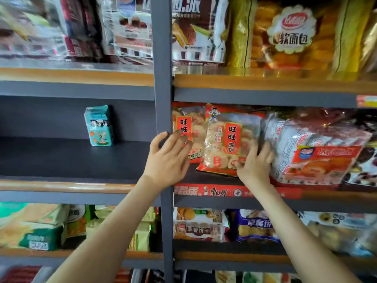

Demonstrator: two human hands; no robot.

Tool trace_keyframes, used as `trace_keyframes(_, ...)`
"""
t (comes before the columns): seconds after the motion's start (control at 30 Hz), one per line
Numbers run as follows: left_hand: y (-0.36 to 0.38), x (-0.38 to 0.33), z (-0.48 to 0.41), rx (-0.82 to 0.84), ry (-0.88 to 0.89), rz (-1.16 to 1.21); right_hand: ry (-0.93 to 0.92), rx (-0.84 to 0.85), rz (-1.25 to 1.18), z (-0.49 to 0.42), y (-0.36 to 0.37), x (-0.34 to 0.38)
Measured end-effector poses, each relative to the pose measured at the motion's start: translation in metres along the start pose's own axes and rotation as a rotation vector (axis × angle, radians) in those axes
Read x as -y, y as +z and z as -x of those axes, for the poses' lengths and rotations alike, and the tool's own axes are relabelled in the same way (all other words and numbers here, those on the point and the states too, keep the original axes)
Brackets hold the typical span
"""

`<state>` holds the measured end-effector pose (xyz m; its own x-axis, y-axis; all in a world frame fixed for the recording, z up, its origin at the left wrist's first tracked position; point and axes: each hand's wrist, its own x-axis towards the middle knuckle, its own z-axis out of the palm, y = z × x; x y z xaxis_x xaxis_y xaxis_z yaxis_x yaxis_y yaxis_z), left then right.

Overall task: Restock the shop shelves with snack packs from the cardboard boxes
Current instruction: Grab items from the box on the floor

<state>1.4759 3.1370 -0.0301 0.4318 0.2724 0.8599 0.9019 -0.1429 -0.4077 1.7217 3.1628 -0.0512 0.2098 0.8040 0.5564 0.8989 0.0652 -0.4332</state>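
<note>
Snack packs: the right bay of the middle shelf [204, 178] is nearly full, the left bay almost bare.

The right hand [255, 162] holds the lower corner of a red rice-cracker pack [226, 139] tilted at the shelf front; the left hand [167, 158] has straight fingers touching the neighbour pack [185, 127]. Only one teal pack [99, 125] stands on the left. No cardboard boxes are in view, so much restocking seems left.

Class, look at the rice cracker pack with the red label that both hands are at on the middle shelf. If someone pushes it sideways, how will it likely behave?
The rice cracker pack already leans, so it would probably tip rather than slide upright. Its glossy film looks slippery and crinkly. The puffed crackers visible inside suggest it is light but breakable, so the right hand should push gently.
</note>
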Motion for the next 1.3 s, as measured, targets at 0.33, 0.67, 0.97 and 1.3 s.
trace_keyframes(0.33,0.002,0.001,0.0,-0.034,-0.006,-0.022,-0.328,0.466,0.185,-0.029,0.029,0.027)
trace_keyframes(0.67,0.003,-0.001,0.001,-0.064,0.003,-0.031,-0.373,0.355,0.208,-0.048,0.037,0.01)
trace_keyframes(0.97,-0.002,0.002,0.001,0.024,0.014,-0.013,-0.385,0.394,0.2,-0.023,0.009,0.021)
trace_keyframes(1.3,-0.081,-0.063,0.084,0.379,-0.351,0.402,-0.561,0.206,-0.365,0.158,0.001,0.083)
